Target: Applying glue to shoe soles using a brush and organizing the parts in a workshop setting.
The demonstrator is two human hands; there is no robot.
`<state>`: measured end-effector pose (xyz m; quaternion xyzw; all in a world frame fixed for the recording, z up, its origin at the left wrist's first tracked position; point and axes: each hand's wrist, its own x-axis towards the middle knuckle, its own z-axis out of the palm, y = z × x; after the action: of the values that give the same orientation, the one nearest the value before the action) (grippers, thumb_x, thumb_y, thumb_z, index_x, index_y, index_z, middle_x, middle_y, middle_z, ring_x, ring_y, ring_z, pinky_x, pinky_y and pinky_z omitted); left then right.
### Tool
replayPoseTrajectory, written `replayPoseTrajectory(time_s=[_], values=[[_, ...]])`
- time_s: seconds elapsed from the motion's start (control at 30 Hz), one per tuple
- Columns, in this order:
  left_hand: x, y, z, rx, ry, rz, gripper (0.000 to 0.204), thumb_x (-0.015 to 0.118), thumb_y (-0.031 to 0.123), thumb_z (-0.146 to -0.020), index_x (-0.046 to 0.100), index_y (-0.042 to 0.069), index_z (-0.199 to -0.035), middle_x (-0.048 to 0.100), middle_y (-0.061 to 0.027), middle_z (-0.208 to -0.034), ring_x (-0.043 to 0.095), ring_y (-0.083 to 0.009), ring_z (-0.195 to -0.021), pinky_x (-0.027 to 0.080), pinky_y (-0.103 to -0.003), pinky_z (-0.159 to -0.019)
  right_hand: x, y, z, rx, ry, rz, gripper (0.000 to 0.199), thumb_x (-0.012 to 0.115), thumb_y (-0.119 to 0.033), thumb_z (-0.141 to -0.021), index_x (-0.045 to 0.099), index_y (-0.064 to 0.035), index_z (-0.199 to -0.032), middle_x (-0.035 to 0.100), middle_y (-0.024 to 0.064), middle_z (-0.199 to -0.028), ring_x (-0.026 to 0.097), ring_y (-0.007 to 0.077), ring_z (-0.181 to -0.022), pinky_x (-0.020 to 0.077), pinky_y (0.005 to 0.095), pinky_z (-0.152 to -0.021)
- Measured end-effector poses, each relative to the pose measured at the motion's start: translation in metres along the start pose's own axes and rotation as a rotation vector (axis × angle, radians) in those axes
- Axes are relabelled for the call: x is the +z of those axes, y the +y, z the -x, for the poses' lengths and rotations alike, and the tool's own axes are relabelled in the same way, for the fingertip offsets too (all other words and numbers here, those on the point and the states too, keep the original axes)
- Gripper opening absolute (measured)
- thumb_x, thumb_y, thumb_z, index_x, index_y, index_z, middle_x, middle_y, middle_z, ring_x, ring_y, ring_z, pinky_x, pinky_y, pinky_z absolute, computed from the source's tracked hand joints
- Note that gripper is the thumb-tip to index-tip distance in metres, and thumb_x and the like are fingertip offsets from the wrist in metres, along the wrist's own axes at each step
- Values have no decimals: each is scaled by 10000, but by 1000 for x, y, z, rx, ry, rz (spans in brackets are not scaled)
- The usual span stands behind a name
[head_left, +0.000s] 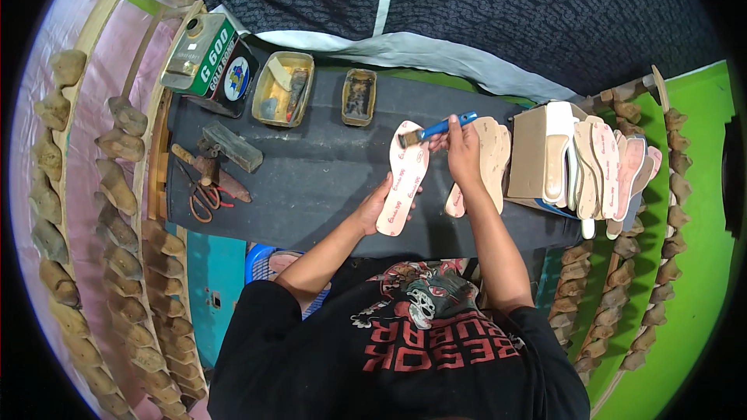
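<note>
A dark workbench (311, 179) stands between pink (47, 187) and green walls (700, 264).

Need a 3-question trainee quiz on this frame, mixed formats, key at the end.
1. True or false: the left hand holds the pale insole at its lower end.
2. Multiple choice: the right hand has its grip on
A. the scissors
B. the blue-handled brush
C. the green tin can
3. Fill in: the brush bristles touch the insole at its ____ end, the one farther from the person.

Key
1. True: the fingers wrap its lower edge.
2. B: the scissors and the can lie untouched at the left of the dark work board.
3. Upper.
</note>
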<state>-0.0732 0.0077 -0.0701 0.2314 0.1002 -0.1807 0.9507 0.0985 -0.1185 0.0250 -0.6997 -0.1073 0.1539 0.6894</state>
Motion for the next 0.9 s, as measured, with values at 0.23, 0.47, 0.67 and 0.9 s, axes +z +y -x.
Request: replayPoseTrajectory(time_s=[0.23, 0.47, 0.67, 0.9], values=[[23, -13, -7, -38, -50, -9, 690, 371, 628, -1037, 499, 79, -1436, 623, -70, -1250, 644, -167, -957, 574, -376, -785, -36, -6, 5, -51, 130, -60, 310, 444, -293, -1109, 547, -15, -1020, 667, 88, -786, 649, 131, -650, 541, 265, -627], [33, -32, -4, -30, 11, -26, 715, 377, 633, -1034, 505, 51, -1428, 632, -78, -1214, 642, -168, -952, 567, -368, -786, -51, -19, 29, -87, -45, 27, 258, 465, -251, -1104, 551, -9, -1093, 656, 63, -847, 633, 116, -753, 535, 283, -703], [56, -48, 0, -4, 104, -57, 748, 369, 651, -1028, 521, 25, -1406, 656, -99, -1082, 648, -176, -939, 566, -359, -807, -66, -64, 44, -324, -236, 457, 214, 552, -197, -1047, 577, -4, -1136, 693, 174, -950, 696, 333, -883, 526, 394, -792], [62, -74, -3, 54, 115, -121, 747, 381, 659, -1023, 533, 25, -1389, 665, -91, -1041, 663, -180, -897, 576, -346, -796, -80, -71, 41, -359, -448, 500, 197, 592, -163, -1004, 637, -3, -1108, 696, 173, -1010, 675, 367, -940, 521, 400, -821]])
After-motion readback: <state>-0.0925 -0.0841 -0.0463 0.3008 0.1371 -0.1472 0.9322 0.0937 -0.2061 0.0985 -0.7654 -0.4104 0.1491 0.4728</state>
